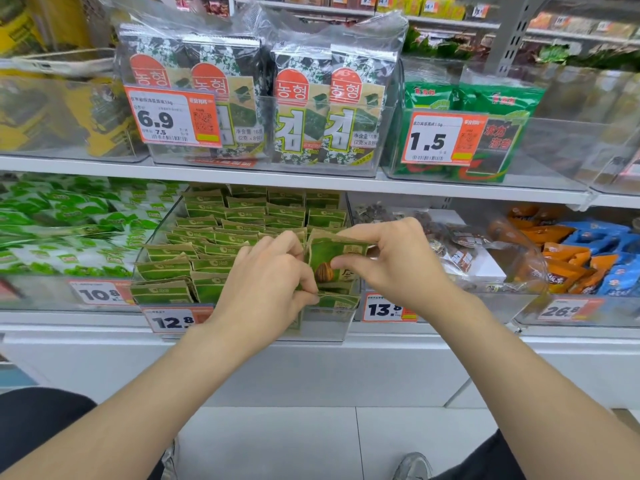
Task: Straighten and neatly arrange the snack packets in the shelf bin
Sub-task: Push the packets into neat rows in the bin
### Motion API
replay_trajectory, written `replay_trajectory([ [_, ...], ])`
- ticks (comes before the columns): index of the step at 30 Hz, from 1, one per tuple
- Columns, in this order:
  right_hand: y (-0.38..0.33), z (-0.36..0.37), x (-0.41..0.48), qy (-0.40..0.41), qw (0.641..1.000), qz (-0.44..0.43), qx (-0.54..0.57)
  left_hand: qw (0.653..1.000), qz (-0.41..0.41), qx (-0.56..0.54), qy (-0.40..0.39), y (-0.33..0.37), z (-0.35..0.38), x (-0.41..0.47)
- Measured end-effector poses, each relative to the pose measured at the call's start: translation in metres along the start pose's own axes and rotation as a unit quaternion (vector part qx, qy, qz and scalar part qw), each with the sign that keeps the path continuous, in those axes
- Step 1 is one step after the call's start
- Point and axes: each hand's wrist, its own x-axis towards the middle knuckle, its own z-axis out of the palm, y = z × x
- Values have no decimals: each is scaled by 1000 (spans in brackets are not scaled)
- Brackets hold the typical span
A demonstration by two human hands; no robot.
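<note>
Up front in the clear bin [325, 329] — left hand [273, 282] and right hand [398, 261] pinch one green packet [334, 252].

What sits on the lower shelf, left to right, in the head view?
green-white packets → green-brown packets → brown snacks in clear wrap → orange packets → blue packets

The left forearm [166, 389] and right forearm [526, 372] are bare; below the shelf bin [322, 329], black trousers [41, 417] cover both legs, beside a grey sneaker [412, 466]
</note>
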Motion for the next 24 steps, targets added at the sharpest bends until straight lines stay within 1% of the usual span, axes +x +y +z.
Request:
replay_trajectory([
  [2,2,9,5,-45,999,14,-26,1000,-20,2,14,0,2,-1],
  [4,10,14,12,-97,987,45,-119,999,-40,-5,30,0,4,-1],
  [5,13,16,15,-108,978,51,-171,998,-49,-12,39,1,4,0],
  [6,15,16,18,-109,970,55,-209,997,-57,-19,47,2,4,1],
  [8,17,15,25,-68,968,58,-234,995,-73,-29,60,2,5,5],
  [10,20,16,32,-12,972,53,-227,994,-83,-39,64,1,5,9],
  [11,22,17,35,1,973,51,-224,994,-84,-40,64,0,5,11],
  [12,24,19,39,-7,974,48,-223,994,-84,-36,62,0,6,13],
  [16,32,26,43,-133,974,-3,-182,996,-83,-20,36,1,7,13],
  [17,32,23,44,-139,978,-5,-157,996,-83,-21,32,1,5,13],
  [20,30,7,43,-117,990,9,-79,996,-85,-26,18,0,1,12],
  [22,27,2,38,-163,984,10,-70,996,-76,-34,16,2,0,13],
  [24,26,2,33,-207,975,18,-74,998,-49,-42,16,4,2,13],
])
